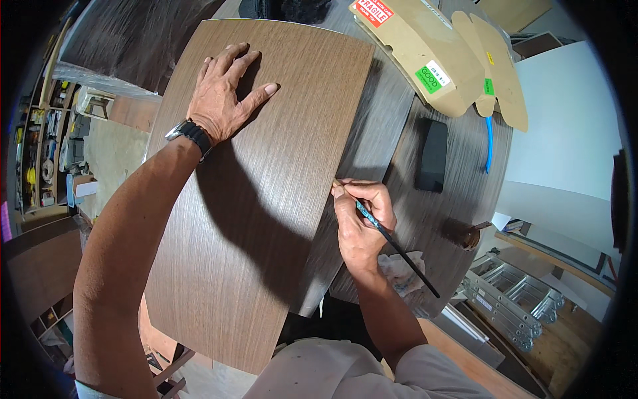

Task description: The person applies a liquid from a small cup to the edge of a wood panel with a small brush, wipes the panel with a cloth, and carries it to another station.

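A brown wood-grain panel (286,153) lies slantwise before me. My left hand (222,96) rests on its upper part, fingers spread, with a dark watch strap round the wrist. At the panel's right edge, my right hand (362,219) pinches a slim paintbrush (402,253) with a dark handle and a teal section. The handle slants down to the right; its tip is hidden among my fingers, close to the panel's edge. Beyond my right wrist lies a crumpled, stained white cloth or tissue (402,272).
The panel lies over a grey wood-grain tabletop (392,153). A black phone (432,156), a small cup of brown liquid (465,236) and a blue strip (490,146) are at the right. Cardboard packaging (425,56) lies at the upper right. A folded ladder (512,299) stands beyond.
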